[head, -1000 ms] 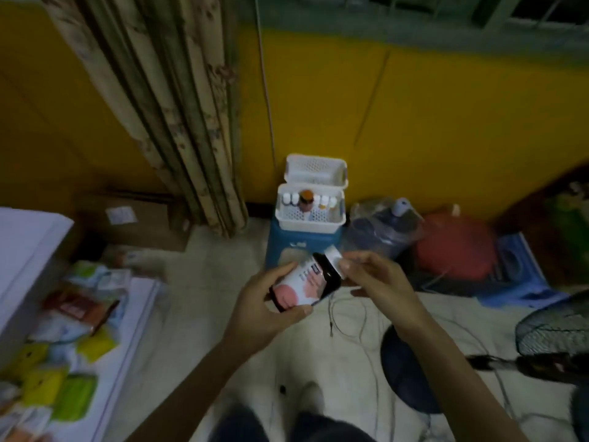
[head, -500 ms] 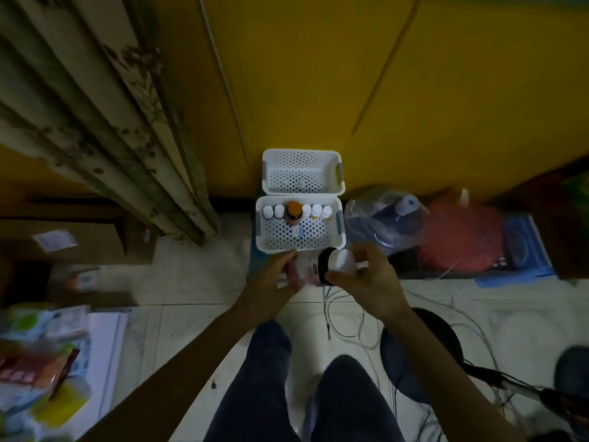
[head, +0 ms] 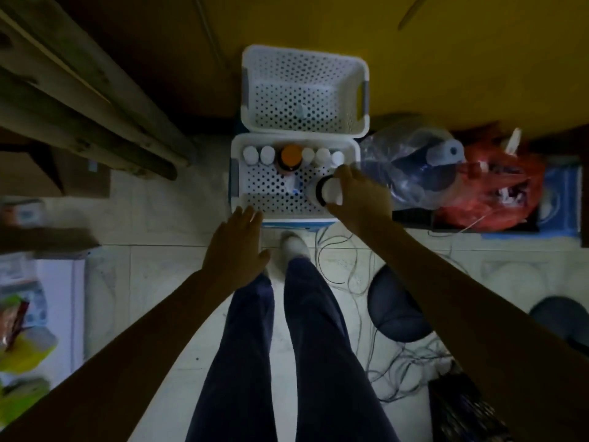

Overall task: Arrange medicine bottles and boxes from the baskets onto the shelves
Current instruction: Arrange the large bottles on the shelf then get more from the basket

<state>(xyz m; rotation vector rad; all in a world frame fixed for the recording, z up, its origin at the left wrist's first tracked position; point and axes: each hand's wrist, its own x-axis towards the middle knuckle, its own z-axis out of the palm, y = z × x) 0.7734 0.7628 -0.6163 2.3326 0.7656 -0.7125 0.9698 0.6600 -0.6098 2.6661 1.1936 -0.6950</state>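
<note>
Two white perforated baskets stand against the yellow wall: a far basket (head: 358, 122) and a near basket (head: 237, 154). Along the near basket's back wall stand several white-capped bottles (head: 267, 154) and an orange-capped brown bottle (head: 290, 156). My right hand (head: 360, 194) grips a dark bottle with a white cap (head: 330, 191) by its top, over the near basket's right side. My left hand (head: 237, 244) hovers at the basket's front left rim, fingers straight, holding nothing.
A clear plastic bag with a bottle (head: 414, 164) and a red bag (head: 497, 193) lie right of the baskets. Cables (head: 353, 275) trail over the tiled floor beside my legs. A shelf with packets (head: 28, 327) is at the left edge; a curtain (head: 79, 90) hangs upper left.
The view tilted down over the baskets. My left hand let go of the dark bottle; my right hand alone carried it over the near basket's right side.
</note>
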